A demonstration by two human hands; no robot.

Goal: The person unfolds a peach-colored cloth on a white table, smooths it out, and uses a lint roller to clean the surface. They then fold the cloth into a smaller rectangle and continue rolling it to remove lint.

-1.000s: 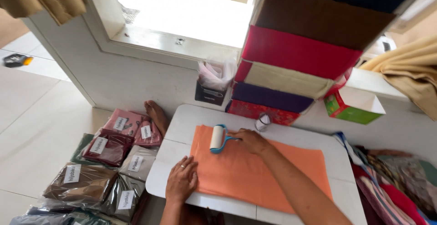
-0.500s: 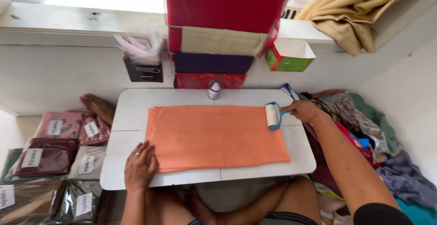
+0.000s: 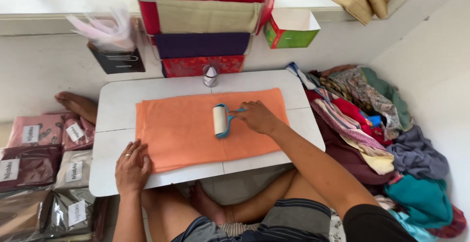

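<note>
The right hand (image 3: 258, 117) was closed around the blue handle of a lint roller (image 3: 221, 120), whose white drum lay on the orange cloth (image 3: 186, 129) just right of its middle. The left hand (image 3: 131, 166) lay flat, fingers spread, pinning the cloth's corner at about seven o'clock. The cloth was spread smooth over the white surface (image 3: 117, 97), covering most of it. Judging by the roller's place, the pass looked roughly halfway across; which stretches of cloth were already cleaned could not be told. At twelve o'clock stood a small bottle (image 3: 210, 75) before stacked folded fabrics (image 3: 203, 44). Packaged cloths (image 3: 44, 149) lay at nine o'clock, a loose heap of clothes (image 3: 377, 124) at three.
</note>
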